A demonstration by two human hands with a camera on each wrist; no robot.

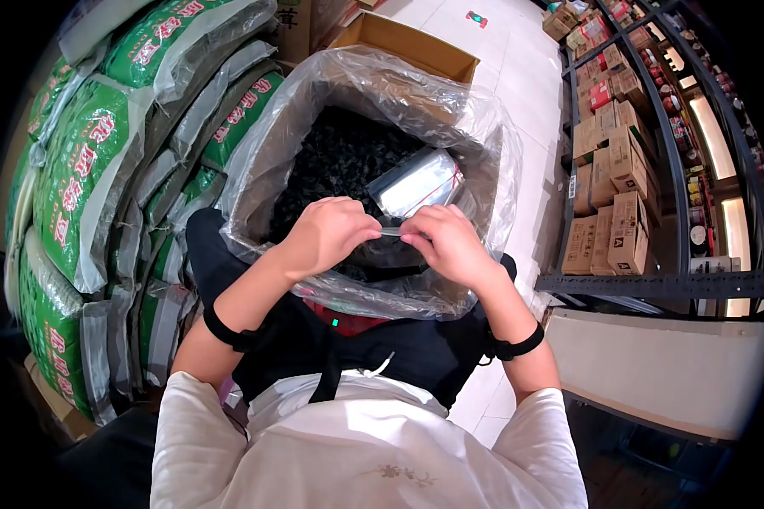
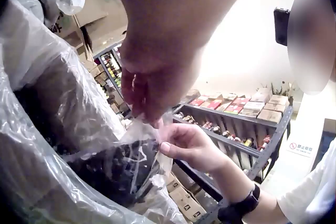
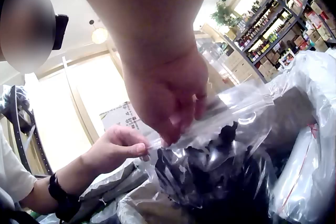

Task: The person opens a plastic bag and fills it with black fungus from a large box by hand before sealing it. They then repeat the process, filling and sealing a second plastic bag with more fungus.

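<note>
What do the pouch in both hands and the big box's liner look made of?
Pouch: likely clear, glossy plastic film; dark contents show through it. Liner: probably thin, shiny plastic sheeting; it is translucent, with crumpled folds catching light.

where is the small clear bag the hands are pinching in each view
Head: small clear bag near the middle, between left hand and right hand.
Left wrist: small clear bag below and left of centre.
Right wrist: small clear bag below centre, slightly right.
Shared landmark: crumpled plastic liner.
</note>
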